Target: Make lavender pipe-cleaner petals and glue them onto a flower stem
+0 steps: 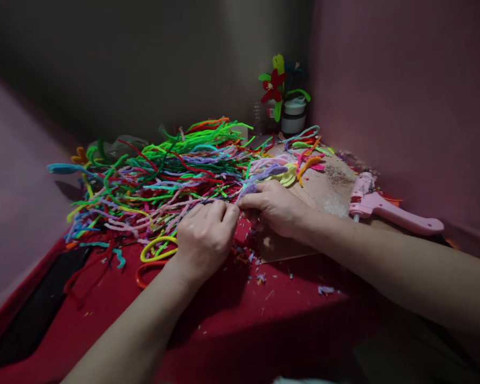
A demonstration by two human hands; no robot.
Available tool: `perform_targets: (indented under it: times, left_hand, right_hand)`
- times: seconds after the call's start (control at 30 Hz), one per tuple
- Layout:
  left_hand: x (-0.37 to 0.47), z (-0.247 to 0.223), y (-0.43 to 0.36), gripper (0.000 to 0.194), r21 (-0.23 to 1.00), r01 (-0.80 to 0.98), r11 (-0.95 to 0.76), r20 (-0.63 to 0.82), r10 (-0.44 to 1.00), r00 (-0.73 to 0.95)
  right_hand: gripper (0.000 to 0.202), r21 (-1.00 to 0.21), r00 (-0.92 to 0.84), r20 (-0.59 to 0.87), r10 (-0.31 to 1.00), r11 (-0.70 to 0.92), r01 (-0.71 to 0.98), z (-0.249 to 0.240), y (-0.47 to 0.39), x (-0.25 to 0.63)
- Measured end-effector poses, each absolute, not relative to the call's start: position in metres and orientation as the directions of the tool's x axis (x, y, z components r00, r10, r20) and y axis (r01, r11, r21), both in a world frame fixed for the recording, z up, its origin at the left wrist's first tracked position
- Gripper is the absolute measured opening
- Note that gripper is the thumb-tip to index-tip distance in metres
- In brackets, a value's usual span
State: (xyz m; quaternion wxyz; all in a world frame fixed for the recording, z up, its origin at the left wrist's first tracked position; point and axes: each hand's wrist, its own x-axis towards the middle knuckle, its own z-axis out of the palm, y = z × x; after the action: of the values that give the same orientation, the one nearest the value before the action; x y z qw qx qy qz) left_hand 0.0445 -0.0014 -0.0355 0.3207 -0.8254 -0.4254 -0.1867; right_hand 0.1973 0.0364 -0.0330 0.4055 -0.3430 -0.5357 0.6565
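In the head view, the fingers of my right hand (pixel 278 208) are pinched on a fuzzy purple pipe cleaner (pixel 248 189), part of which shows above the fingertips. My left hand (pixel 208 234) is closed, knuckles up, with its thumb and forefinger meeting my right fingertips. Whatever lies inside the left fingers is hidden. Just behind both hands spreads a tangled pile of pipe cleaners (pixel 176 165) in green, pink, purple, red and blue. Scissors with a yellow and an orange handle loop (pixel 159 249) lie partly under my left wrist.
A pink glue gun (pixel 396 210) lies right of a cardboard sheet (pixel 294 246). At the back stand pipe cleaner flowers (pixel 274 85) and a white-lidded container (pixel 294 114). Purple clippings (pixel 326 290) dot the red cloth (pixel 232 325). A long black item (pixel 36 309) lies at left; walls close the corner.
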Motion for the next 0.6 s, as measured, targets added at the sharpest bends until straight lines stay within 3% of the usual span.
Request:
perform_targets:
  times: [0.1,0.17,0.27,0.33,0.47,0.53,0.6]
  left_hand:
    - [0.046,-0.032,0.001,0.020,-0.151,0.880,-0.450,0.604,0.662,0.443]
    - [0.045,-0.025,0.002,0.017,0.147,0.852,-0.503,0.544,0.760,0.355]
    - [0.038,-0.013,0.005,0.024,0.650,0.648,-0.398,0.314,0.917,0.248]
    - [0.032,-0.008,0.006,0.029,0.825,0.505,-0.255,0.131,0.955,0.267]
    - [0.030,-0.006,0.005,0.026,0.884,0.452,-0.120,-0.058,0.931,0.360]
    - [0.035,-0.010,0.003,0.024,0.833,0.530,-0.160,-0.019,0.948,0.317]
    - [0.040,-0.017,0.001,0.021,0.678,0.683,-0.272,0.141,0.960,0.242]
  right_hand:
    - [0.011,-0.986,-0.420,0.095,0.903,0.028,-0.163,-0.033,0.036,0.198]
    - [0.011,-0.989,-0.399,0.145,0.905,0.115,-0.098,-0.031,0.035,0.200]
    - [0.013,-0.983,-0.404,0.174,0.898,0.183,-0.016,-0.027,0.034,0.202]
    - [0.012,-0.973,-0.431,0.210,0.878,0.233,0.000,-0.027,0.034,0.202]
    - [0.012,-0.936,-0.478,0.295,0.827,0.352,0.030,-0.030,0.035,0.202]
    - [0.012,-0.908,-0.428,0.328,0.842,0.406,0.103,-0.032,0.035,0.201]
    - [0.012,-0.876,-0.352,0.359,0.865,0.442,0.193,-0.034,0.035,0.200]
